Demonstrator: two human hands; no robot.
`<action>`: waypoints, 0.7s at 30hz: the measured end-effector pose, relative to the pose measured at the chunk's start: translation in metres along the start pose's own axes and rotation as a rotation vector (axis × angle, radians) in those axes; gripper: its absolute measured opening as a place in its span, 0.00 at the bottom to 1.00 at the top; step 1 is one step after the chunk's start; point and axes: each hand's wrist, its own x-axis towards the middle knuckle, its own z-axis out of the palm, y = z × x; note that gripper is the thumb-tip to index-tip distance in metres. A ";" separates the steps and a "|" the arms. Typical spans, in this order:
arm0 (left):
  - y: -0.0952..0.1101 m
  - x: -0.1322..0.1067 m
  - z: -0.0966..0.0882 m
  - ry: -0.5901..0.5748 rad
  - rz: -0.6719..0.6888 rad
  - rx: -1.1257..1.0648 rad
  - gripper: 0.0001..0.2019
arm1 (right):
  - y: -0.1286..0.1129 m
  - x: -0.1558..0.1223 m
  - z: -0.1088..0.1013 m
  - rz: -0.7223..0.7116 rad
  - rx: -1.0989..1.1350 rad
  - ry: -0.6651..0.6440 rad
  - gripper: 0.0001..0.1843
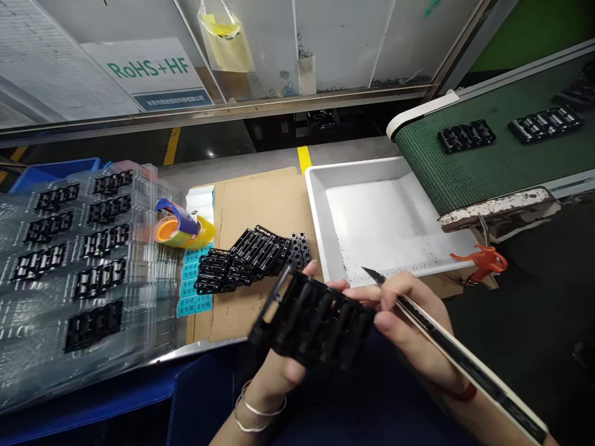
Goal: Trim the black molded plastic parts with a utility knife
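My left hand [283, 365] grips a black moulded plastic part [316, 319] from below, fingers wrapped round its far edge. My right hand [409, 328] touches the part's right end and holds a long utility knife [446, 344] like a pen, its blade tip pointing up-left over the white tray. Silver bangles circle my left wrist. A red band sits on my right wrist.
A pile of black parts [251, 257] lies on cardboard [260, 204]. To the left are clear blister trays [83, 248] filled with parts, a tape dispenser [183, 226] and blue labels [193, 288]. A white tray [320, 210] sits below a green conveyor belt [493, 164] carrying parts.
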 end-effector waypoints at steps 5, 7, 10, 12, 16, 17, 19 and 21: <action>0.008 0.008 0.013 -0.117 0.017 -0.222 0.30 | -0.004 0.002 -0.020 -0.095 -0.066 0.125 0.16; 0.013 0.010 0.016 -0.112 -0.013 -0.248 0.29 | -0.005 0.003 -0.024 -0.012 -0.068 0.180 0.09; 0.016 0.010 0.019 -0.086 -0.046 -0.242 0.28 | -0.005 0.004 -0.022 0.090 0.010 0.157 0.08; 0.017 0.009 0.019 -0.116 -0.115 -0.226 0.32 | -0.005 0.005 -0.018 0.149 0.079 0.130 0.08; 0.017 0.005 0.020 -0.207 -0.255 -0.217 0.39 | -0.005 0.008 -0.011 0.334 0.176 0.105 0.13; 0.016 0.005 0.020 -0.216 -0.272 -0.224 0.39 | -0.004 0.008 -0.010 0.385 0.191 0.073 0.13; 0.016 0.004 0.021 -0.224 -0.303 -0.236 0.39 | -0.004 0.008 -0.008 0.479 0.234 0.020 0.14; 0.014 0.004 0.022 -0.220 -0.331 -0.256 0.38 | -0.002 0.008 -0.005 0.531 0.290 0.008 0.16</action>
